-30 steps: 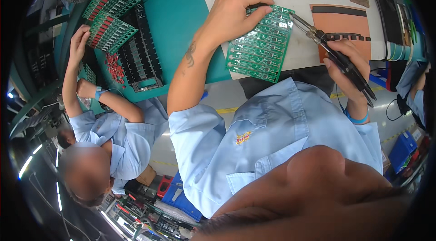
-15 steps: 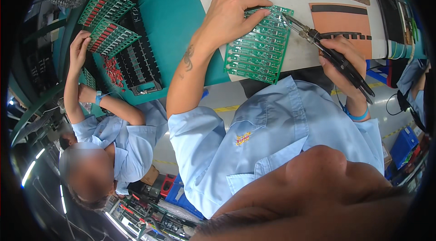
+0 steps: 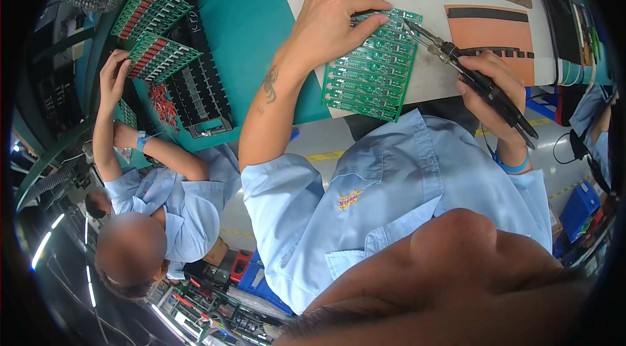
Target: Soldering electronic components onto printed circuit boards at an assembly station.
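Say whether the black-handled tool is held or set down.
Held: the right hand wraps around the black-handled tool, which reaches over the green circuit board; whether they touch, I cannot tell.

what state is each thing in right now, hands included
board, populated
iron, tip at the board, contact and heat unclear
left hand, fingers bent, at the board's top edge
right hand, closed around the iron
red parts, loose, heaped
orange sheet, lying flat
blue wristband, worn
co-worker's board, held

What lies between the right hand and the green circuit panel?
In the head view, the metal front of the black-handled tool reaches from the right hand over the green circuit panel; tip contact is unclear.
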Demonstrator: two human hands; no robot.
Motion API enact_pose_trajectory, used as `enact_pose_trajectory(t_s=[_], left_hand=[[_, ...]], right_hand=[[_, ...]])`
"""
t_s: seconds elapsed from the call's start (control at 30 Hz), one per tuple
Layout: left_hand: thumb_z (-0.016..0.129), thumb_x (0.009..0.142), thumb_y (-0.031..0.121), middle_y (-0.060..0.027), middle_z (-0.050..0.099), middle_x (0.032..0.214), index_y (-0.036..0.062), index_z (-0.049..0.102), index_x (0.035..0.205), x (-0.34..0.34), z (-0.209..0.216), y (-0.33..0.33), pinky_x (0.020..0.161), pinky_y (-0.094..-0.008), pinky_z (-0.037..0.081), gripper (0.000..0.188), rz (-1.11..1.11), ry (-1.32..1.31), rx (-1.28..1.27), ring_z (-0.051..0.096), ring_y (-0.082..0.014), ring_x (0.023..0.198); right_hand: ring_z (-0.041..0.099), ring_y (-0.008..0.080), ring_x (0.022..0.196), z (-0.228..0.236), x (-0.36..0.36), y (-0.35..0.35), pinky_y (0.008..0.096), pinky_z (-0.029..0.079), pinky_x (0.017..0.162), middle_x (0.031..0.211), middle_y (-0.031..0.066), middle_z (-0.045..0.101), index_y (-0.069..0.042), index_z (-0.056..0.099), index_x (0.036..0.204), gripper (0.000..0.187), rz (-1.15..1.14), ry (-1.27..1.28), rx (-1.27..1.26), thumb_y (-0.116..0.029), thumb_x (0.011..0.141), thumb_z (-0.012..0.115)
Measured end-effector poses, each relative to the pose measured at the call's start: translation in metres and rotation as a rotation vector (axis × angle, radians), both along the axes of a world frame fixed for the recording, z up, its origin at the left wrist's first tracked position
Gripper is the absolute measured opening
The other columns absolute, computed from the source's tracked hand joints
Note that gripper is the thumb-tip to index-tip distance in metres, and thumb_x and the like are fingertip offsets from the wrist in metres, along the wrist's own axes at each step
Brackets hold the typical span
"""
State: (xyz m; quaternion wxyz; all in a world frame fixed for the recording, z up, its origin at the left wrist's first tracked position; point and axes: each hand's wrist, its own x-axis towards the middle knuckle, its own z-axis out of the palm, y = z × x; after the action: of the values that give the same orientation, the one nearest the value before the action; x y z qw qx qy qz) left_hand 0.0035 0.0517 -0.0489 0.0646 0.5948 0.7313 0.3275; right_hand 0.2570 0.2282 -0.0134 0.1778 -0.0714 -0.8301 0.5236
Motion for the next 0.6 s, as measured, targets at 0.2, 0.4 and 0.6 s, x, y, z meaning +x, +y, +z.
enact_pose_trajectory(t_s=[0.2, 0.4, 0.6], left_hand=[[0.079, 0.084, 0.023, 0.0051, 0.065, 0.096, 0.017, 0.082, 0.096, -0.001, -0.003, -0.003, 0.089, -0.0351, 0.035, 0.013, 0.0, 0.008, -0.003, 0.052, -0.016, 0.094], [0.078, 0.085, 0.023, 0.0042, 0.065, 0.098, 0.0164, 0.082, 0.097, -0.001, -0.006, -0.007, 0.091, -0.0348, 0.035, 0.014, 0.004, 0.013, -0.017, 0.052, -0.0164, 0.094], [0.076, 0.087, 0.023, 0.0032, 0.065, 0.098, 0.0147, 0.08, 0.101, 0.001, -0.002, -0.012, 0.091, -0.0352, 0.035, 0.017, 0.04, 0.026, -0.006, 0.052, -0.0177, 0.095]], right_hand=[[0.054, 0.0172, 0.069, 0.001, 0.004, 0.003, 0.0262, 0.044, 0.067, 0.084, 0.0086, 0.067, 0.003, 0.071, 0.112, 0.042, -0.033, 0.04, 0.037, 0.007, 0.07, 0.072], [0.059, 0.0171, 0.077, -0.005, 0.015, 0.018, 0.0273, 0.047, 0.072, 0.093, 0.0112, 0.07, 0.002, 0.07, 0.116, 0.041, -0.156, 0.064, 0.069, 0.005, 0.075, 0.073], [0.066, 0.0213, 0.092, -0.022, 0.002, 0.049, 0.0341, 0.054, 0.088, 0.108, 0.0144, 0.071, 0.001, 0.064, 0.128, 0.049, -0.67, 0.051, 0.081, -0.002, 0.081, 0.077]])
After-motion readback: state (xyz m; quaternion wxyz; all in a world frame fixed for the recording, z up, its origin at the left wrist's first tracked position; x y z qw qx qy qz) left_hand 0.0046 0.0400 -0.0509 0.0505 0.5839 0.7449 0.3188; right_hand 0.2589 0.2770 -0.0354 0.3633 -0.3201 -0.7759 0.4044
